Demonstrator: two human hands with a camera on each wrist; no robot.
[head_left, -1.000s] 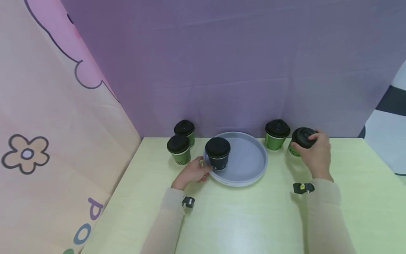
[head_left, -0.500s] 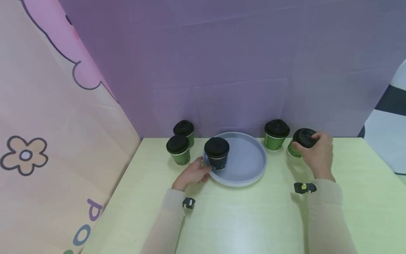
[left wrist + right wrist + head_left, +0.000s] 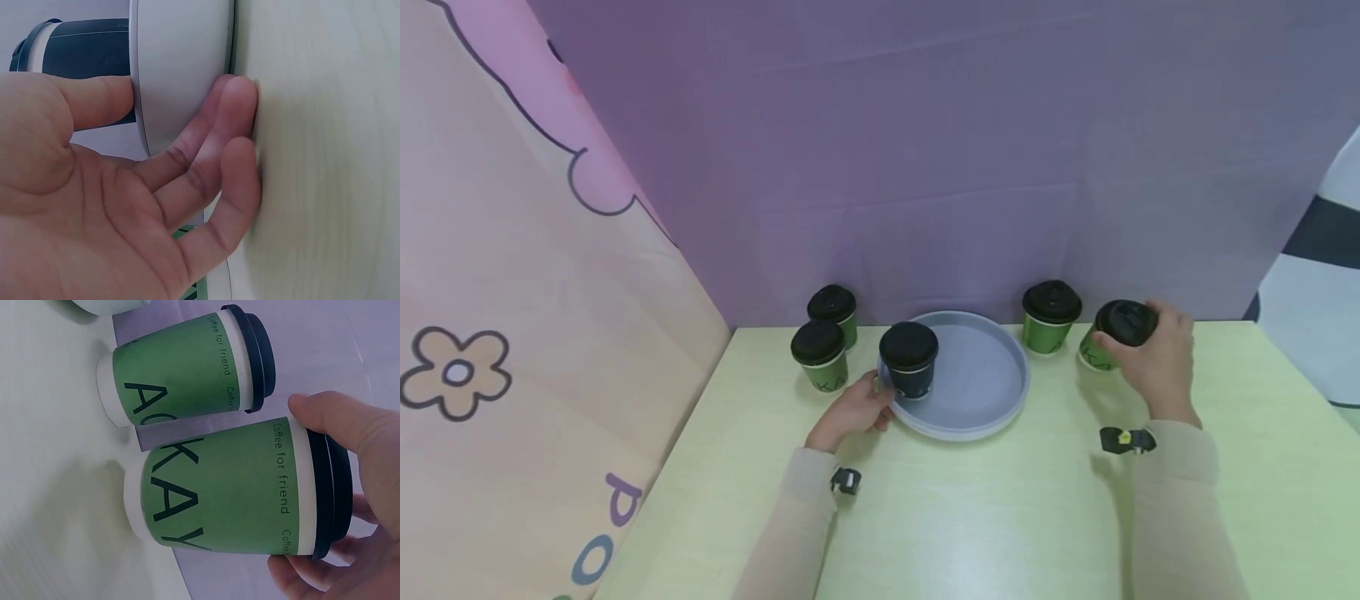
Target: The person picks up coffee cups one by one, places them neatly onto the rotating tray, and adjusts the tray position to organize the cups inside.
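Pale tabletop [image 3: 970, 517] underlies both outstretched forearms [image 3: 1176, 517]. The left hand [image 3: 852, 412] pinches the grey tray [image 3: 977, 375], thumb on its rim, fingers bent toward its base, beside the standing dark cup [image 3: 913, 382]. Farther off, the right hand [image 3: 1159, 360] curls round the green cup [image 3: 219, 494] near its lid.

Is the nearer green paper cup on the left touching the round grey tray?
Apart. The head view shows a strip of table between the cup and tray.

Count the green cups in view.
4: a near cup and a far cup left of the tray, an inner cup to its right, then an outer cup in the right hand.
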